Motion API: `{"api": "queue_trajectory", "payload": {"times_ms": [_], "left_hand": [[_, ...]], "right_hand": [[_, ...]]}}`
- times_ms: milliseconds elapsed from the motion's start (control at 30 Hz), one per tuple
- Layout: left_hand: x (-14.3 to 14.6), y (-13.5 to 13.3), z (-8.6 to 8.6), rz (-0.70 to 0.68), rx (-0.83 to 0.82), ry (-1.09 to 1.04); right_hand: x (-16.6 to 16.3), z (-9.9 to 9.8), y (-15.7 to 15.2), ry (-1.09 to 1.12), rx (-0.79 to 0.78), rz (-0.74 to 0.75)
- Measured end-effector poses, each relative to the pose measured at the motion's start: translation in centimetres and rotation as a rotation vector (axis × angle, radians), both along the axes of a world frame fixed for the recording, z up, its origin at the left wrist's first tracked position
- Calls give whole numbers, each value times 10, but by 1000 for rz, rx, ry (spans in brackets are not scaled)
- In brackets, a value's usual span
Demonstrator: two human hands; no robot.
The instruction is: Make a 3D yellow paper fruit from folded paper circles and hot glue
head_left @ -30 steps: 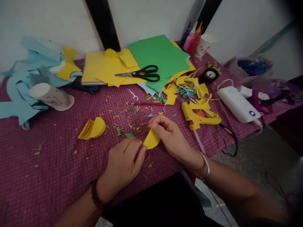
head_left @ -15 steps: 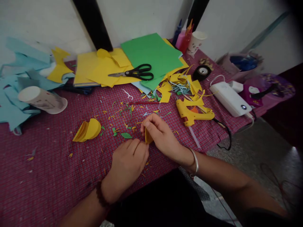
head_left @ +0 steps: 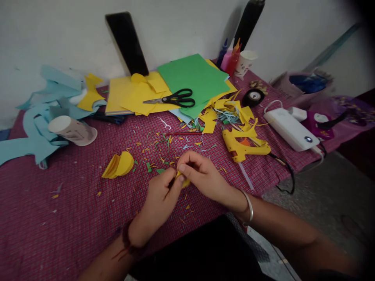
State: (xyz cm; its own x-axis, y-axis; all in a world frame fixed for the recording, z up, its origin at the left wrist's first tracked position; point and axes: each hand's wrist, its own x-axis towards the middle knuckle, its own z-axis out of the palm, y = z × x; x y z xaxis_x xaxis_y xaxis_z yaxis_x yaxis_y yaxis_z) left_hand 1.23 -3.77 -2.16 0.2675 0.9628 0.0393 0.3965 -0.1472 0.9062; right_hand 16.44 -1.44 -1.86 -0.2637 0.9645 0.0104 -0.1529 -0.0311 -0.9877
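Observation:
My left hand (head_left: 159, 199) and my right hand (head_left: 202, 175) meet over the red checked tablecloth (head_left: 73, 210) near the table's front edge. Both pinch one small folded piece of yellow paper (head_left: 182, 180), which is mostly hidden between the fingers. A fan of folded yellow paper pieces (head_left: 118, 164) lies on the cloth to the left of my hands. Small green and yellow scraps (head_left: 159, 150) are scattered just beyond my fingers.
A yellow glue gun (head_left: 243, 147) with a black cord lies to the right. Black scissors (head_left: 172, 98) rest on yellow and green sheets (head_left: 193, 76) at the back. A tipped paper cup (head_left: 72, 130) and blue paper offcuts (head_left: 35, 128) are at the left. A white power bank (head_left: 290, 128) and black tape roll (head_left: 253, 96) sit right.
The yellow piece was spread flat between my hands a second ago; now it is folded small and pinched tight. My hands have drawn closer together. The camera has tilted up a little.

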Motion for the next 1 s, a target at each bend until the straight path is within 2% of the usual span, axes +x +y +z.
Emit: {"api": "queue_trajectory", "payload": {"times_ms": [133,267,533,867,1000], "left_hand": [[2,-2,2,97,-56,-48],[0,-1,3,161,-106,-86],[-3,-6,-10,148,-200,-132],[-7,-13,2,42,84,24],[-6,-10,2,-15,181,58]], "right_hand": [[2,0,-1,86,-40,66],[2,-2,-3,48,-19,193],[-5,-10,-2,77,-65,322],[1,-5,-3,105,-80,318],[2,-5,-1,94,-97,241]]}}
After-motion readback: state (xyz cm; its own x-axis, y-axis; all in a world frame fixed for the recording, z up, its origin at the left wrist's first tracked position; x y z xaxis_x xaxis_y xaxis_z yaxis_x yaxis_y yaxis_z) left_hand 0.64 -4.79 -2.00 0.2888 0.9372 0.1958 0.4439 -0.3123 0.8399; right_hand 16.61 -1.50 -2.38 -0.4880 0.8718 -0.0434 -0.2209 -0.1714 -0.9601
